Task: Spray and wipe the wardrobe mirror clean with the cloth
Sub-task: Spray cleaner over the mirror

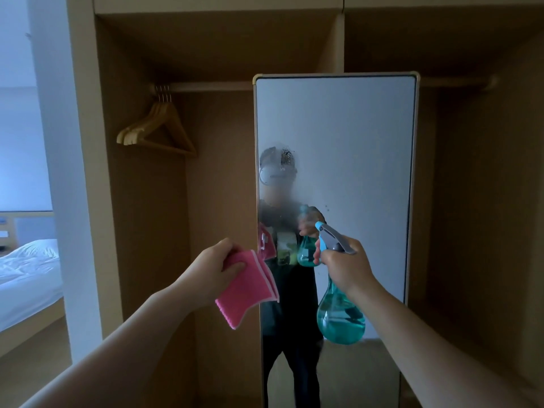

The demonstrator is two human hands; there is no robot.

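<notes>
A tall mirror (353, 128) with a pale gold frame stands inside the open wooden wardrobe, reflecting a person. Spray droplets and a misty patch sit on its left part, at about mid-height. My left hand (215, 266) grips a folded pink cloth (250, 287), held just left of the mirror's edge. My right hand (347, 266) holds a teal spray bottle (340, 316) by its neck, fingers on the trigger. Its blue-tipped grey nozzle points up and left at the glass, a short way off it.
Several wooden hangers (159, 128) hang on the rail at the left of the wardrobe. The wardrobe's side panel (85, 172) stands left of my arm. A bed with white sheets (26, 272) lies at the far left.
</notes>
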